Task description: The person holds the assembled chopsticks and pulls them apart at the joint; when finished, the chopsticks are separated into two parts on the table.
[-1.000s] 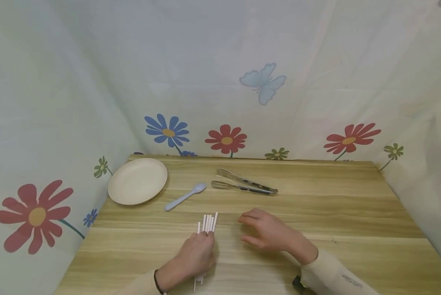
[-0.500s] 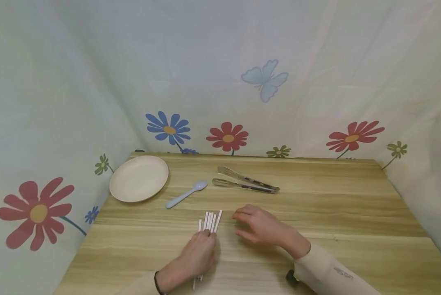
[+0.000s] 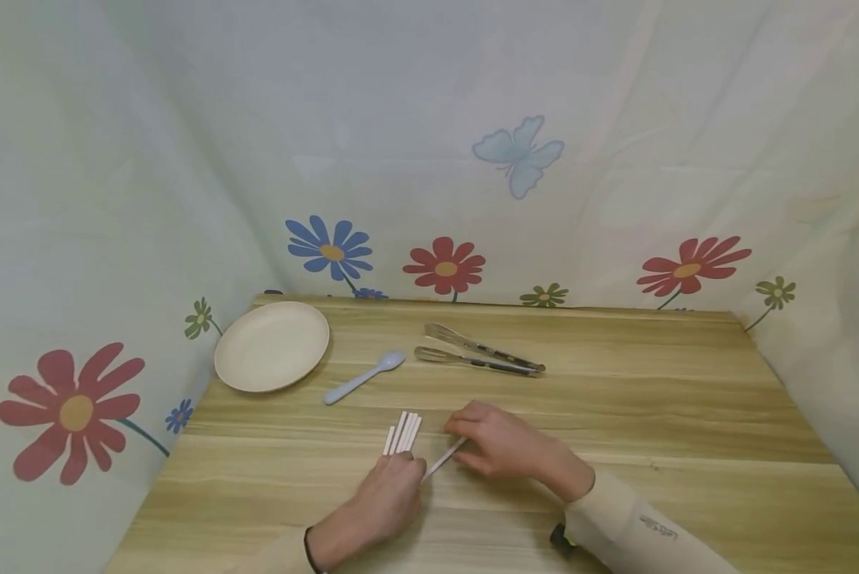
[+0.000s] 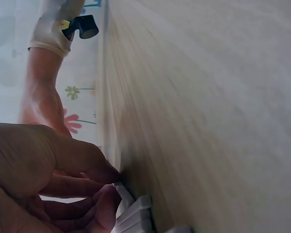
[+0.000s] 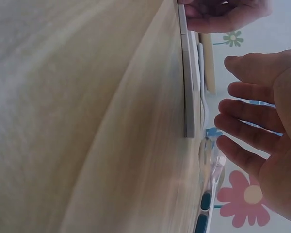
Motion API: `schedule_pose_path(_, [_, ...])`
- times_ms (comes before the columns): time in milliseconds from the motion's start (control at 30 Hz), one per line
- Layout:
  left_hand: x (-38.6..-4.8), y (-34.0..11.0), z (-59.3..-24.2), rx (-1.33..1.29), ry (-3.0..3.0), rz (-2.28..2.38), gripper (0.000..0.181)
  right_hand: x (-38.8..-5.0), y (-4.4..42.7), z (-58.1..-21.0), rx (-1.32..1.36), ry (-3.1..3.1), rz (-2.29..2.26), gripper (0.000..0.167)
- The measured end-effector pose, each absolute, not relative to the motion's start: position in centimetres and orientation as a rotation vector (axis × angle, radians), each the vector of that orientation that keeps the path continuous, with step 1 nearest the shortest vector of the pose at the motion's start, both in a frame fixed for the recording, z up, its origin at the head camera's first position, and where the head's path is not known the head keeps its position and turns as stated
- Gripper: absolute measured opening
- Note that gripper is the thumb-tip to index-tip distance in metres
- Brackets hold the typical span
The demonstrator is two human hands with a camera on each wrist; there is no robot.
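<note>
In the head view, my left hand point(image 3: 386, 496) grips a bundle of several white chopsticks point(image 3: 406, 433) low over the wooden table. Their far ends fan out past its knuckles. One single chopstick point(image 3: 443, 459) slants off to the right, its tip reaching between the thumb and fingers of my right hand point(image 3: 504, 445). The right wrist view shows the right hand point(image 5: 276, 126) with fingers apart, beside the chopstick point(image 5: 188, 87) and not closed round it. Square chopstick ends point(image 4: 136, 218) appear under the left fingers in the left wrist view.
A cream plate point(image 3: 271, 347) lies at the back left of the table point(image 3: 673, 383). Right of it is a pale blue spoon point(image 3: 364, 377), then metal tongs point(image 3: 482, 352) with dark handles. A flowered cloth point(image 3: 400, 104) hangs behind and at both sides.
My right hand has moved left, closer to the left hand. One chopstick has swung out of the fan towards it. The left hand stays in nearly the same place, holding the bundle.
</note>
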State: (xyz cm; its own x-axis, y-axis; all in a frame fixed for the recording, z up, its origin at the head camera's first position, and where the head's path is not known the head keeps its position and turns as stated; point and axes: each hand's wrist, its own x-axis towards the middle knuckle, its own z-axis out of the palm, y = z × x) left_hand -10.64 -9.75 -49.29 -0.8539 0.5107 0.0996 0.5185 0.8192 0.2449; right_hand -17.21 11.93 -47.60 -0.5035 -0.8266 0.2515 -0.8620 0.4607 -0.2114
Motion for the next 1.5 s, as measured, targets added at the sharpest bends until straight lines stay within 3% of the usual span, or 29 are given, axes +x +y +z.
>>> schedule_pose_path(700, [-12.1, -9.7, -48.1, -0.812, -2.844, -0.430, 0.015, -17.0, 12.8, -47.9, 1.557, -2.576, 0.444, 0.028])
schedule_pose_path(1500, [-15.3, -9.6, -45.6, -0.985, -2.640, -0.548, 0.018, -17.2, 13.8, -47.0, 1.317, -2.360, 0.548, 0.009])
